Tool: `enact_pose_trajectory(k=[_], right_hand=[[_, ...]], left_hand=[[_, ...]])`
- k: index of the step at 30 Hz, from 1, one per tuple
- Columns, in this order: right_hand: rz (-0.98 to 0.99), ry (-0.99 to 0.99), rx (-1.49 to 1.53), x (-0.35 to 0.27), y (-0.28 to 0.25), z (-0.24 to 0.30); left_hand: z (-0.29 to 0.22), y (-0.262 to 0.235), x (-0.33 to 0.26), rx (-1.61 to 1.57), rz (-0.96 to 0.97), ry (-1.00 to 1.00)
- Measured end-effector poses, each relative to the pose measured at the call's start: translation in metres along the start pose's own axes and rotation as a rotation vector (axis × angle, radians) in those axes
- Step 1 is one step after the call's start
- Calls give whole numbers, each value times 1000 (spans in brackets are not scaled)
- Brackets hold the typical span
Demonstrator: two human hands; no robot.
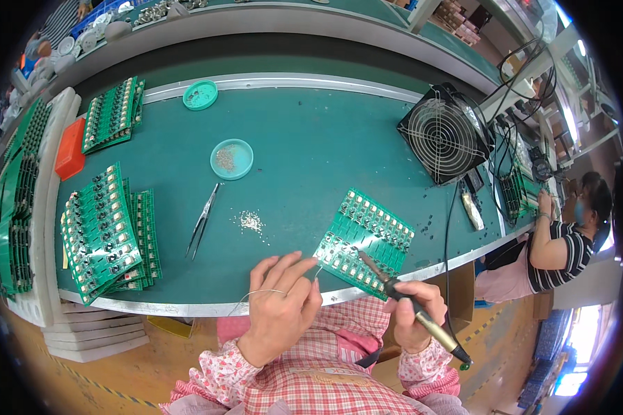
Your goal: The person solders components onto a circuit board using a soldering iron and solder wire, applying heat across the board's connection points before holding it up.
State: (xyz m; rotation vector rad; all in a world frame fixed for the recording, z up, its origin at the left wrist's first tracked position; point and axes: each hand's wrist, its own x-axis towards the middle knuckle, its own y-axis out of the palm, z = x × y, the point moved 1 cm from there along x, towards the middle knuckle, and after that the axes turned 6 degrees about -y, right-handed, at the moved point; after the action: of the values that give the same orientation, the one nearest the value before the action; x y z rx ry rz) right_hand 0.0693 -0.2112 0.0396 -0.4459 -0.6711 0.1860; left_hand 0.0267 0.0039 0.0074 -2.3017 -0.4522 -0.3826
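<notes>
A green circuit board (364,243) with rows of small white parts lies tilted at the front edge of the bench. My right hand (417,315) grips a soldering iron (422,317), its tip pointing down at the middle of the board. Closed fingers of my left hand (284,297) pinch a thin solder wire (256,292), whose end shows beside the board's left corner. To the left of the board is a loose pile of tiny pale components (250,221). Metal tweezers (203,221) lie further left, touched by neither hand.
Stacked circuit boards (104,235) stand at left, near a red-orange box (70,150) and a white foam rack (45,277). Two round turquoise dishes, one nearer (242,161) and one farther (201,95), sit behind. A black fan (444,135) stands at right; a co-worker (567,235) sits beyond.
</notes>
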Motion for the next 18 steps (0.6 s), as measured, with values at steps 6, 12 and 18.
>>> enact_pose_trajectory(k=[6,12,18], right_hand=[[173,-219,-13,13,14,6],[162,-261,-37,11,26,7],[242,-272,-107,14,27,10]], left_hand=[[1,4,-2,68,-14,3],[-1,4,0,83,-10,-3],[-1,5,0,98,-13,-9]])
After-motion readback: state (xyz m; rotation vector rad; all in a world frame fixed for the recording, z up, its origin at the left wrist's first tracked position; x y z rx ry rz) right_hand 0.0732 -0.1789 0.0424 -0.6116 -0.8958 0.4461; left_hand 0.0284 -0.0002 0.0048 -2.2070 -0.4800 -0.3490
